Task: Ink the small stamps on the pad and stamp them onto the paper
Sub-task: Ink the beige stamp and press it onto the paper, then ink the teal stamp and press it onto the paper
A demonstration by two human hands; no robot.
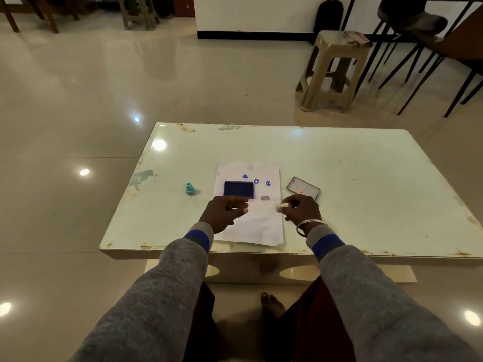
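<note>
A white sheet of paper [261, 226] lies on the pale table [366, 178], with three blue stamp marks [256, 180] near its far edge. A square blue ink pad [239, 188] rests on the paper. My left hand [222, 212] hovers just in front of the pad, fingers loosely curled and holding nothing. My right hand [300, 207] is at the paper's right edge, pinching a small white stamp [282, 205]. A teal stamp [190, 188] stands upright on the table left of the paper.
The pad's clear lid [303, 188] lies to the right of the paper, with an orange spot on it. A plastic stool [332, 71] and black chair legs [418, 69] stand beyond the table on the glossy floor. My knees are under the table's near edge.
</note>
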